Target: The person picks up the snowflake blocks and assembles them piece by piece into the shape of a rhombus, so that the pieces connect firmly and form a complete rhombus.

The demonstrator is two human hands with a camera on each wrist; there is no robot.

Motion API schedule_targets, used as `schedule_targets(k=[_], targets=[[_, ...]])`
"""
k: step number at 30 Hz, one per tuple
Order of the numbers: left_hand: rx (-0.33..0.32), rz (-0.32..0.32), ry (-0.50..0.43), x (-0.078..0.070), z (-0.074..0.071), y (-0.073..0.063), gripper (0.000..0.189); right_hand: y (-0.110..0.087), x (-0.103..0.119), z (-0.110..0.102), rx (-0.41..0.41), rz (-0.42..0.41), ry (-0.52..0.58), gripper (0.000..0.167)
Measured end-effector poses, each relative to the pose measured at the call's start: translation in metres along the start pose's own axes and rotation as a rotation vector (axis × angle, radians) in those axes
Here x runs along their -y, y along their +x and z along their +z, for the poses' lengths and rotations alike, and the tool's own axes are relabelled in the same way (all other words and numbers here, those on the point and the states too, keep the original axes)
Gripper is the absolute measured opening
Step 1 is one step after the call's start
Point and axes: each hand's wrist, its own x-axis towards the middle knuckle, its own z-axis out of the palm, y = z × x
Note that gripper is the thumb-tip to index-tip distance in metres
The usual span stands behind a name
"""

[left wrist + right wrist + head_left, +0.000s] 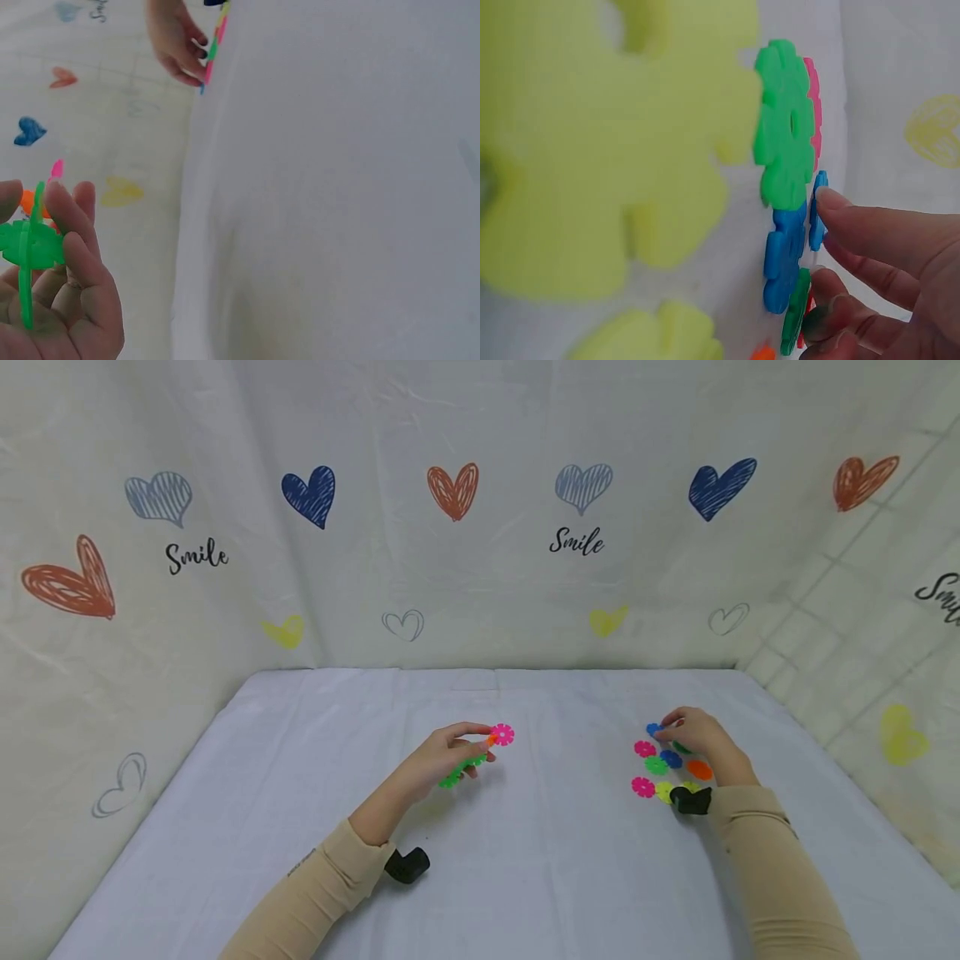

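Note:
My left hand [433, 762] holds a joined string of flower-shaped plastic discs over the table's middle. A pink disc [503, 734] stands at its far end, then an orange disc [492, 740] by the thumb, then green discs [452, 778]. In the left wrist view, green pieces [37, 244] cross each other at right angles inside the curled fingers. On the right, my right hand [701, 733] pinches a blue disc [819, 214] between thumb and forefinger, at the back of a loose group. A dark green disc [795, 311] lies beneath its other fingers.
Loose discs lie close together: pink discs [644, 749], a light green disc [656, 766], a darker blue disc [671, 759], an orange disc [700, 769] and yellow discs [663, 792]. The right wrist's black camera [691, 800] overlaps them. A white cloth wall [495, 635] closes the table's back.

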Motion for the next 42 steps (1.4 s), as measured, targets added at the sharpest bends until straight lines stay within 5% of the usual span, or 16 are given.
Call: schedule_targets(k=[8, 17, 42], targets=[[-0.01, -0.061, -0.06, -0.004, 0.002, 0.0, 0.041, 0.002, 0.001, 0.001, -0.025, -0.029, 0.014, 0.04], [0.013, -0.017, -0.003, -0.003, 0.003, -0.001, 0.041, -0.002, 0.009, 0.002, -0.141, -0.055, 0.076, 0.044], [0.073, 0.024, 0.003, -0.001, 0.004, -0.001, 0.046, -0.022, 0.096, 0.032, -0.24, -0.371, 0.378, 0.038]])
